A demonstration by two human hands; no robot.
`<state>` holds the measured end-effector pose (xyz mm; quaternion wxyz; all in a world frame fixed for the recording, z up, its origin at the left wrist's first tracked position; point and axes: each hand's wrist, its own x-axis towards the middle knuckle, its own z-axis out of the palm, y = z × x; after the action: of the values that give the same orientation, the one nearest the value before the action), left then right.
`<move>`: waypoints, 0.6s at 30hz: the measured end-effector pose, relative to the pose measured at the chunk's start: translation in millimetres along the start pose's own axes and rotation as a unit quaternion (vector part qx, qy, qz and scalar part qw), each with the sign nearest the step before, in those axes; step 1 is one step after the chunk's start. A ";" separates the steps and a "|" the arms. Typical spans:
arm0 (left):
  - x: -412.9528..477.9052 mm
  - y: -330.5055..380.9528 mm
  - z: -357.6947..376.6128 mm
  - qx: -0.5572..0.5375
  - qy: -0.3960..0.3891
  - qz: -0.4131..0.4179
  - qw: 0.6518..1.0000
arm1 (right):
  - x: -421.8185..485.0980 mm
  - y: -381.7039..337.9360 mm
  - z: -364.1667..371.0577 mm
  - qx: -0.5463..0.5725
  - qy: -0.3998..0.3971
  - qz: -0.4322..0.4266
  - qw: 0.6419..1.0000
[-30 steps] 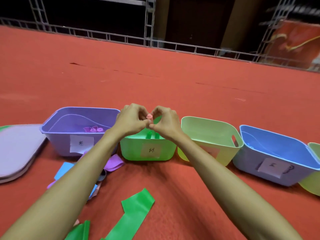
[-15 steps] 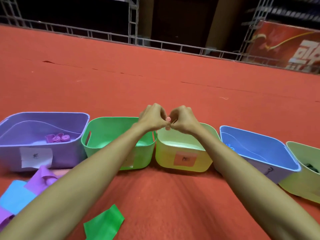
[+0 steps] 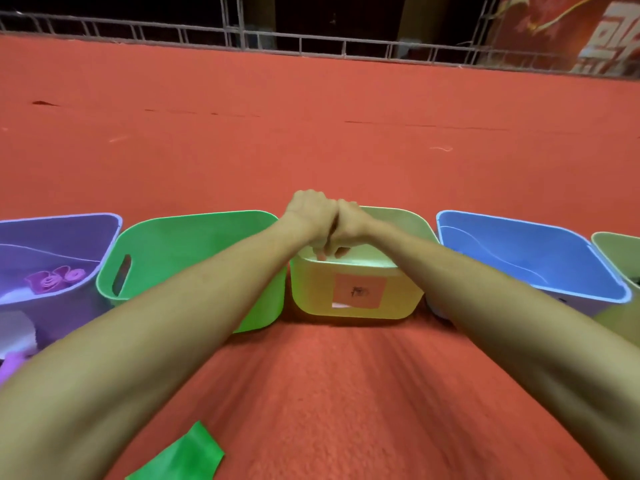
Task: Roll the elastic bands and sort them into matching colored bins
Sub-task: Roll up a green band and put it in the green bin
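My left hand (image 3: 311, 213) and my right hand (image 3: 351, 223) are pressed together over the yellow bin (image 3: 311, 296), which carries a pink label (image 3: 358, 291). The fingers of both hands curl downward inside the bin's rim. They pinch a small pink rolled band (image 3: 322, 257), of which only a tip shows below the fingers. The bin's floor beneath looks pale and bare where visible.
A row of bins stands on the red carpet: a purple bin (image 3: 69, 230) holding purple rolls (image 3: 55, 277), a green bin (image 3: 194, 237), a blue bin (image 3: 519, 251) and a pale green bin (image 3: 620, 251). A flat green band (image 3: 187, 455) lies near me, and a purple band (image 3: 10, 365) lies at the left edge.
Both hands, holding the pink roll, have moved right from above the green bin to the yellow bin and lowered, fingers now turned down inside its rim.
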<state>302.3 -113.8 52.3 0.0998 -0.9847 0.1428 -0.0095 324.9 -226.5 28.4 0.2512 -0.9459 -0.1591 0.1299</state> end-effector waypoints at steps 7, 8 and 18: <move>4.5 8.6 27.4 0.023 -0.010 0.027 0.999 | 6.0 18.3 19.1 0.020 -0.020 0.035 0.999; 5.0 8.0 27.3 0.021 -0.013 0.028 0.999 | 7.5 19.5 19.0 0.021 -0.021 0.033 0.999; -2.7 -2.0 11.4 -0.087 -0.023 0.014 0.996 | -5.9 8.1 -1.2 -0.022 -0.019 0.031 0.999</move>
<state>300.8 -108.9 41.6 0.0173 -0.9875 0.1546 0.0266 321.8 -235.8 26.2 0.2230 -0.9529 -0.1377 0.1525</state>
